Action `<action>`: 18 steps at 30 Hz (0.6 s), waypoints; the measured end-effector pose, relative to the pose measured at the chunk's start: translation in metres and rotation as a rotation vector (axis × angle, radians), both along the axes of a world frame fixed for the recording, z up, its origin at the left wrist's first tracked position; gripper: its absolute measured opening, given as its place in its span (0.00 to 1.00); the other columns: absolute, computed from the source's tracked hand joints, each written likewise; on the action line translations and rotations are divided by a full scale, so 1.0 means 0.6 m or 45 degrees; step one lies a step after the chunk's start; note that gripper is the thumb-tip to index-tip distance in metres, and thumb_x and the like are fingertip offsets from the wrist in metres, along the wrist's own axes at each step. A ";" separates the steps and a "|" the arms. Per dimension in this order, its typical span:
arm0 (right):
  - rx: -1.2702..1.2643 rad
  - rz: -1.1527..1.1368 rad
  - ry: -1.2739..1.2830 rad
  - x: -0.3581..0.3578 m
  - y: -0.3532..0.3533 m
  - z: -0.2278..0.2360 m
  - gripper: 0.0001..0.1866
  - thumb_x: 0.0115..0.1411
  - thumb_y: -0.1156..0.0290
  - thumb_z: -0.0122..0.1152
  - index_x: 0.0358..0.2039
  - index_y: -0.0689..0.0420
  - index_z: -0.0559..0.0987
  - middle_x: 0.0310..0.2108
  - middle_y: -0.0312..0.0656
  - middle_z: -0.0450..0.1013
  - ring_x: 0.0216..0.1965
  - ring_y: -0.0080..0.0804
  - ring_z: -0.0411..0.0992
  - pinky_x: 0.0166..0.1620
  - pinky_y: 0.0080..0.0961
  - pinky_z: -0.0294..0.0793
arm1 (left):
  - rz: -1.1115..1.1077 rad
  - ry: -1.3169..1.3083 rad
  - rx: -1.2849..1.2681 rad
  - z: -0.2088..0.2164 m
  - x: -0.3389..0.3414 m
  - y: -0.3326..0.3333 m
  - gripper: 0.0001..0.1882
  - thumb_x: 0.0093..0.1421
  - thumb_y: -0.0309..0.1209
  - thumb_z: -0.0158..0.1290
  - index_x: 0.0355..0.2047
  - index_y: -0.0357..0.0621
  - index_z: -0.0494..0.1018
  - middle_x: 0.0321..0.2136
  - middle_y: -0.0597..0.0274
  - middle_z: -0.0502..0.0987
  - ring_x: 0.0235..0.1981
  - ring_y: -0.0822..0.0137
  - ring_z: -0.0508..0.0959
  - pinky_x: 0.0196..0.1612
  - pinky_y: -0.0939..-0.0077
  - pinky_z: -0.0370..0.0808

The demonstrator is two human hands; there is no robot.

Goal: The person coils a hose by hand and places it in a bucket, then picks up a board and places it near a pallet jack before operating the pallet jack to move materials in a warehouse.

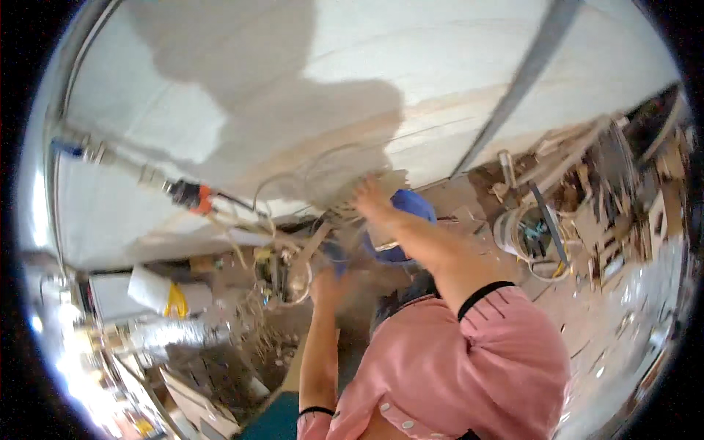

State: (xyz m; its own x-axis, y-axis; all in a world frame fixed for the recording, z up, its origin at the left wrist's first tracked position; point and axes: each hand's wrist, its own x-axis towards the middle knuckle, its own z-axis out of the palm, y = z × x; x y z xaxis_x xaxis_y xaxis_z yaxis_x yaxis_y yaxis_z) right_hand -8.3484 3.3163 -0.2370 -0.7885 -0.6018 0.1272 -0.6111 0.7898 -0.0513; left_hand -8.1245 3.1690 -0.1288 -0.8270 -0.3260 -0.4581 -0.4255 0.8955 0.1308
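Note:
My right hand (372,196) reaches out beside the pale wall, its fingers around a ragged grey-brown bundle (339,196) whose kind I cannot make out. Under that forearm stands a blue bucket (412,204), with a flat light brown piece (380,233) at its mouth, partly hidden. Lower and further left is my left hand (330,287), smeared by motion, so its fingers do not show clearly. Close to its fingertips is a small blue thing (335,255), also blurred. A pale wooden-looking strip (312,246) slants just above the left hand.
A hose fitting with an orange collar (199,199) juts out along the wall (242,117). Left of my left hand stands a white-rimmed bucket (299,295) with sticks in it. Another white bucket (506,231) holds tools at right, near scrap pieces (616,235). A white container (150,287) stands at left.

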 end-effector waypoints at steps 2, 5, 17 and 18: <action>-0.122 -0.019 -0.165 0.043 -0.038 -0.021 0.11 0.58 0.66 0.53 0.40 0.43 0.80 0.48 0.36 0.74 0.58 0.43 0.66 0.63 0.58 0.54 | 0.074 0.048 0.043 -0.047 0.026 -0.025 0.32 0.54 0.59 0.54 0.45 0.43 0.76 0.45 0.46 0.78 0.47 0.46 0.77 0.48 0.55 0.73; -0.248 0.146 -0.078 0.156 0.011 0.057 0.11 0.56 0.63 0.55 0.38 0.44 0.80 0.47 0.37 0.73 0.57 0.42 0.65 0.61 0.54 0.58 | 0.084 -0.067 0.174 -0.118 0.084 -0.072 0.32 0.54 0.59 0.53 0.44 0.43 0.77 0.43 0.46 0.79 0.45 0.45 0.78 0.47 0.54 0.73; -0.699 -2.122 -0.682 0.725 0.542 -0.065 0.20 0.58 0.55 0.57 0.44 0.55 0.80 0.35 0.46 0.79 0.35 0.37 0.78 0.37 0.31 0.77 | -0.236 0.023 0.898 -0.274 0.082 -0.079 0.26 0.58 0.46 0.60 0.47 0.36 0.72 0.37 0.55 0.79 0.39 0.58 0.78 0.43 0.65 0.73; -1.200 -2.407 -0.494 0.784 0.560 -0.068 0.17 0.56 0.58 0.59 0.40 0.58 0.80 0.29 0.41 0.76 0.29 0.31 0.74 0.33 0.28 0.74 | -0.166 -0.021 0.913 -0.261 0.074 -0.063 0.27 0.58 0.45 0.60 0.48 0.37 0.72 0.37 0.57 0.78 0.40 0.59 0.77 0.45 0.66 0.72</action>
State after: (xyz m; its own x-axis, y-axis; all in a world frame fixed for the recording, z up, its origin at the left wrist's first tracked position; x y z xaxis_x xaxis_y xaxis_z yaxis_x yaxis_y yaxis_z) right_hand -7.8782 3.6522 -0.2780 -0.2654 0.8609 -0.4341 0.8081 -0.0469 -0.5871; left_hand -8.0804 3.1309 -0.2854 -0.8296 0.1600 -0.5350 -0.3281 0.6356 0.6988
